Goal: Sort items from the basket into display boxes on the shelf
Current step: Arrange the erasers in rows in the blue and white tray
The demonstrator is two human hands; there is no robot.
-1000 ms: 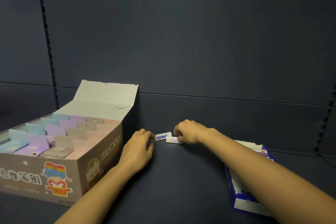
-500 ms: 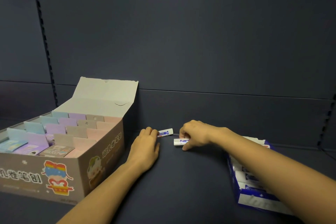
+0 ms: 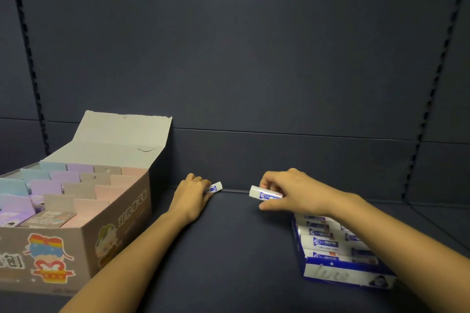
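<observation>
Dark shelf [image 3: 234, 249]: we find our right hand [image 3: 297, 193] at 3 o'clock, fingers pinching a white eraser [image 3: 264, 193], evidently bound for the blue box [image 3: 343, 274] at 5 o'clock. Left hand [image 3: 190, 198], fingers curled on a second eraser [image 3: 215, 187], sits beside the pastel box [image 3: 122, 223] at 8 o'clock

Open lane of dark shelf [image 3: 241, 256] down the middle, running back to the rear panel [image 3: 254, 71]. Walled off left by the tall pastel display box [image 3: 84, 244], flap raised. Hemmed right by the low blue box [image 3: 340, 274], right forearm [image 3: 386, 231] passing over it. Open air above.
</observation>
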